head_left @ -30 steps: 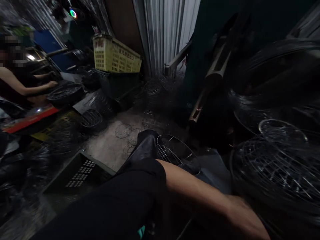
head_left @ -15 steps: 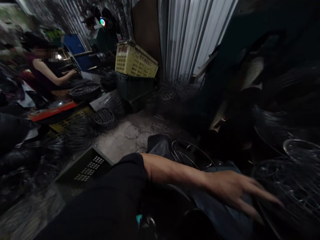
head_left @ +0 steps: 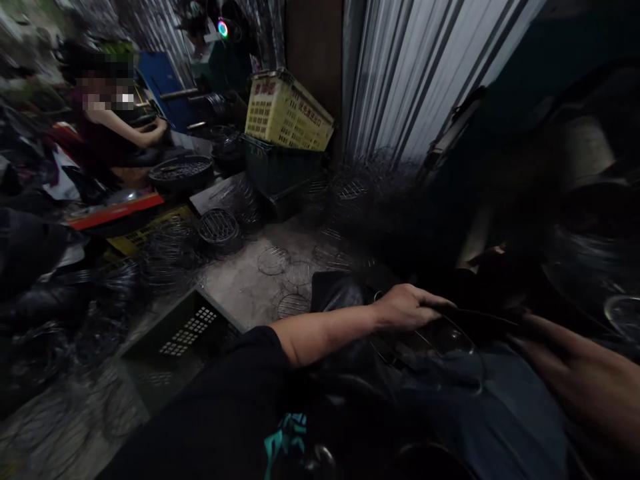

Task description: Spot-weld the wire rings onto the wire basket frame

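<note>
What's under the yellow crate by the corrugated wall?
The yellow crate sits tilted on a dark green crate, which stands on the concrete floor among round wire grilles. What either crate holds cannot be seen: the picture is too dark and blurred.

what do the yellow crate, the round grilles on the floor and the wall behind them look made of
Yellow crate: likely moulded plastic, matte, with a perforated lattice side. Round grilles: thin metal wire, dark, seemingly coated, with see-through parallel bars. Wall: probably corrugated sheet metal, pale, with straight vertical ribs.
</note>
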The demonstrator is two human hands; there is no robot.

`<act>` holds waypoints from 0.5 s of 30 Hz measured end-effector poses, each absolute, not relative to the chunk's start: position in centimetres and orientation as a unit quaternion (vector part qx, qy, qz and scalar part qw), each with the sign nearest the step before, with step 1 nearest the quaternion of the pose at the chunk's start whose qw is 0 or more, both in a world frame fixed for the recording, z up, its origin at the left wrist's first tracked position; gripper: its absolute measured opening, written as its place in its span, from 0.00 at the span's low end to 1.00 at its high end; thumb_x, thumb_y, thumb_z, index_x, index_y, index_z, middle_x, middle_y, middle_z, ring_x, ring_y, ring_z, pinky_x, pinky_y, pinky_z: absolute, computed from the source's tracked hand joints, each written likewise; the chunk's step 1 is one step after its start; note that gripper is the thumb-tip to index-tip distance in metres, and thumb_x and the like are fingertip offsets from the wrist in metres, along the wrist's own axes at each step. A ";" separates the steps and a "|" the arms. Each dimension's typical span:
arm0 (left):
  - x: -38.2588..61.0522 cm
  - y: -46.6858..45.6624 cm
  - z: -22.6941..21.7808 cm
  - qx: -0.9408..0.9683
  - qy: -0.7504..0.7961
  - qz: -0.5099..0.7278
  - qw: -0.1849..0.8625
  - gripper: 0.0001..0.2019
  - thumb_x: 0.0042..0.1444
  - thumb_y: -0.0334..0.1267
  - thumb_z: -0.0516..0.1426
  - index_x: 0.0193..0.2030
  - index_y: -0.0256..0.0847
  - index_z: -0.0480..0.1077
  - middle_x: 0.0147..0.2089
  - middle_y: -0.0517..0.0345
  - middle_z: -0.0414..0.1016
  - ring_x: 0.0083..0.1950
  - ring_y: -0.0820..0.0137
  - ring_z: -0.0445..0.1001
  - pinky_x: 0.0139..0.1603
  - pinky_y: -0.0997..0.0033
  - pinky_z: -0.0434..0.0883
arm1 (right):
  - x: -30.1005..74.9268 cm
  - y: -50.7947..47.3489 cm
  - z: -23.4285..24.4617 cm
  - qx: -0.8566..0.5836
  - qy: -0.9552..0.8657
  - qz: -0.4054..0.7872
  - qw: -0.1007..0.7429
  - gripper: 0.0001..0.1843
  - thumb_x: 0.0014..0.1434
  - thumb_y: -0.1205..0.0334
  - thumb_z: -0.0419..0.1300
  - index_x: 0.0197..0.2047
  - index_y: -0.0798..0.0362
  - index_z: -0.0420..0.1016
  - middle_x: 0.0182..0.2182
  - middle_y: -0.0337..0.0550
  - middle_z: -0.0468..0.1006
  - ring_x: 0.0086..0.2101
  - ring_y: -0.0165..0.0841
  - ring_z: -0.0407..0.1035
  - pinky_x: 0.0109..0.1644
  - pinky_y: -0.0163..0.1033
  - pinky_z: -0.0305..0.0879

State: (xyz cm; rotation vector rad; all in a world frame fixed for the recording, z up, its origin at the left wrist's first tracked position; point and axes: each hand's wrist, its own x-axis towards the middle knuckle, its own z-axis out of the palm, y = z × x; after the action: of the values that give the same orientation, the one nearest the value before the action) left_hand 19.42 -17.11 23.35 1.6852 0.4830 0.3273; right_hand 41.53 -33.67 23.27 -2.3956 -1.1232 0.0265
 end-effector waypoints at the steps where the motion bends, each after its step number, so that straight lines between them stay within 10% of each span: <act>1: 18.8 -16.6 22.8 0.751 0.211 0.155 0.607 0.18 0.62 0.31 0.62 0.59 0.36 0.79 0.60 0.50 0.81 0.62 0.65 0.78 0.70 0.67 0.70 | 40.3 -32.1 23.5 -0.865 -0.449 0.004 0.223 0.21 0.55 0.44 0.62 0.50 0.36 0.83 0.44 0.48 0.83 0.40 0.51 0.77 0.40 0.53 0.72; 5: 16.2 -14.4 20.0 0.813 0.232 0.185 0.500 0.22 0.57 0.35 0.69 0.59 0.38 0.79 0.64 0.46 0.77 0.65 0.59 0.76 0.70 0.61 0.70 | 36.1 -27.7 25.4 -0.812 -0.561 0.028 0.159 0.25 0.53 0.47 0.50 0.44 0.41 0.85 0.46 0.45 0.84 0.38 0.46 0.77 0.35 0.48 0.69; 10: 14.3 -12.7 16.3 0.847 0.236 0.128 0.459 0.55 0.37 0.44 0.78 0.74 0.42 0.63 0.75 0.40 0.63 0.77 0.46 0.61 0.76 0.43 0.61 | 35.2 -26.2 28.2 -0.813 -0.553 0.045 0.179 0.23 0.48 0.46 0.52 0.34 0.44 0.86 0.40 0.49 0.84 0.40 0.47 0.77 0.42 0.48 0.71; 15: 14.7 -12.7 15.2 0.853 0.240 0.148 0.440 0.46 0.45 0.43 0.73 0.72 0.40 0.65 0.72 0.40 0.67 0.72 0.49 0.68 0.73 0.47 0.66 | 36.4 -25.7 28.9 -0.852 -0.511 0.014 0.113 0.13 0.46 0.53 0.57 0.26 0.40 0.85 0.32 0.46 0.83 0.34 0.46 0.74 0.32 0.46 0.59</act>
State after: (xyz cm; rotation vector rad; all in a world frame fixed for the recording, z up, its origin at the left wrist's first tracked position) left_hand 14.67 -12.66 15.24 2.1187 0.5957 0.3667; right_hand 36.41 -25.73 28.93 -2.4999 -1.4990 0.0404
